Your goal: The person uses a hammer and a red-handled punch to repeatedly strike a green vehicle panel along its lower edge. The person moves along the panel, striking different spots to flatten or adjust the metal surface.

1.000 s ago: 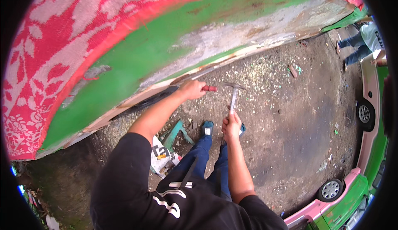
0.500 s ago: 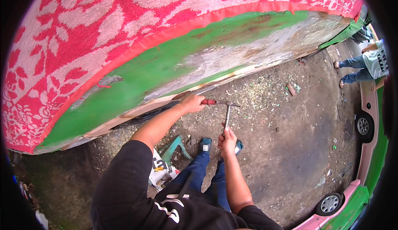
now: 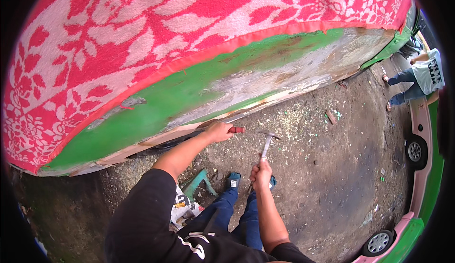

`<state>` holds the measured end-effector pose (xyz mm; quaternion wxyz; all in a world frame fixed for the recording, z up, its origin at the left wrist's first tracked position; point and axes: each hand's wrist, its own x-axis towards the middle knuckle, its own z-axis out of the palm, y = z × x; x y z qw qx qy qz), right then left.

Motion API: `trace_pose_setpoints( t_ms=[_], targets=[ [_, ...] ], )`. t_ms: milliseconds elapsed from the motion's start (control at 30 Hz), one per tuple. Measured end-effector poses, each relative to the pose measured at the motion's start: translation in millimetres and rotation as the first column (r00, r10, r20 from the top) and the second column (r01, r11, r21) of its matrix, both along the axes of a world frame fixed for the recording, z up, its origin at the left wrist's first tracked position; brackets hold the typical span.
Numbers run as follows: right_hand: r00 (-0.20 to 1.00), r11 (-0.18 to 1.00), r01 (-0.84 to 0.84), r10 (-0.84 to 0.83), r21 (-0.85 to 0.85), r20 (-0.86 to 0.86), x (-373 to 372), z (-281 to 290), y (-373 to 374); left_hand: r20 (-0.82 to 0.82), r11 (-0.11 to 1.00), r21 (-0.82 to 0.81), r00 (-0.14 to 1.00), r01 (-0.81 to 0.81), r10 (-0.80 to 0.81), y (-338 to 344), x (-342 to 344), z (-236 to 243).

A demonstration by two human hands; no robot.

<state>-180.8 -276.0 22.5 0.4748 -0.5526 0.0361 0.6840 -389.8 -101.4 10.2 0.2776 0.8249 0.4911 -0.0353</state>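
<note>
My left hand [image 3: 219, 131] grips a tool with a red handle [image 3: 237, 130] near the lower edge of a scraped green and pale vehicle panel [image 3: 189, 106]; the tool's other end is hidden. My right hand [image 3: 260, 175] is closed round a metal-shafted hammer [image 3: 266, 143], its head a short gap to the right of the red handle. Above, a red-and-pale patterned cloth [image 3: 142, 26] is draped over the panel.
A green stool [image 3: 194, 185] and a printed sack [image 3: 182, 208] lie by my legs on the littered, stained ground [image 3: 332, 177]. Another person [image 3: 417, 80] stands at upper right. A pink-and-green car [image 3: 417, 201] is along the right, and a rubble piece [image 3: 331, 116] lies nearby.
The hammer head met the red handle half a second ago and is apart from it now. The whole scene has shifted down in view. The other person has moved slightly.
</note>
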Motion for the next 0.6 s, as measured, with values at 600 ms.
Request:
trace_pose_setpoints(
  t_ms=[600],
  targets=[
    [0.983, 0.983, -0.182, 0.182, 0.019, 0.021, 8.4, -2.4, 1.7, 0.015, 1.000, 0.010, 1.000, 0.007, -0.008, 1.1, -7.0, -3.2]
  ],
)
